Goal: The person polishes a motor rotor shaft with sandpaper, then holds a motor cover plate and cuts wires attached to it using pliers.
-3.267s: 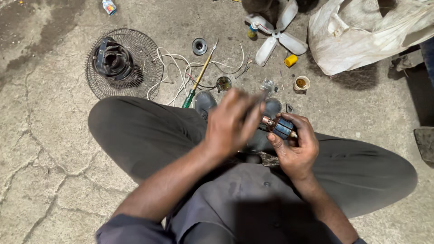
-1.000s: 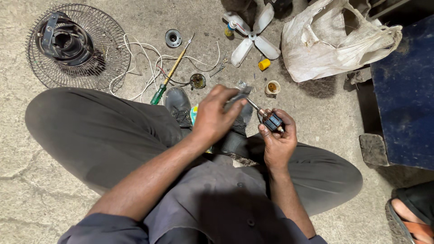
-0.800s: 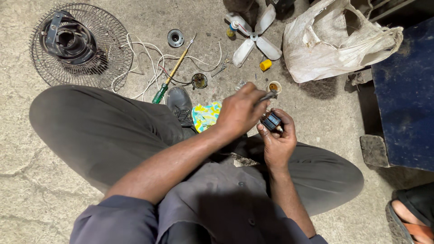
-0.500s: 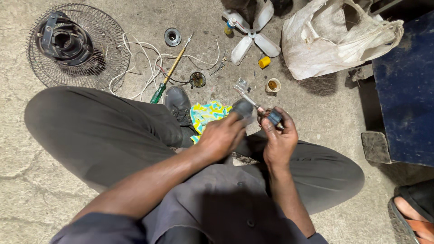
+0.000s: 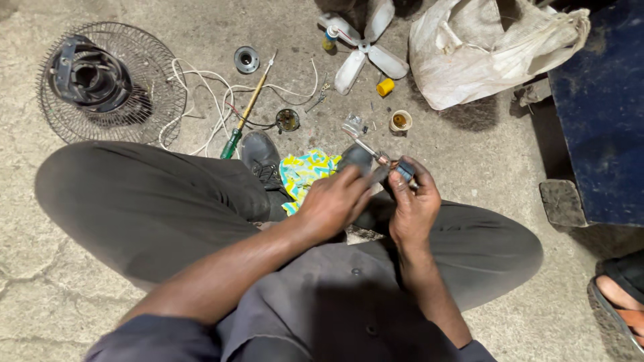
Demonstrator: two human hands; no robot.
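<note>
I sit cross-legged on a concrete floor. My right hand grips a small motor rotor with a thin metal shaft pointing up and left. My left hand rests just left of it, fingers curled, fingertips at the rotor's lower end; whether they grip it is unclear. A yellow and blue patterned cloth lies on the floor in front of my legs, beside my dark shoe.
On the floor lie a wire fan guard with a black motor housing, white wires, a green-handled screwdriver, a white fan blade, a white sack, small caps, and a blue box. Another person's sandalled foot is at lower right.
My left hand has come down from on top of the rotor to a spot beside and below it. The right hand keeps hold of the rotor. The view has shifted slightly.
</note>
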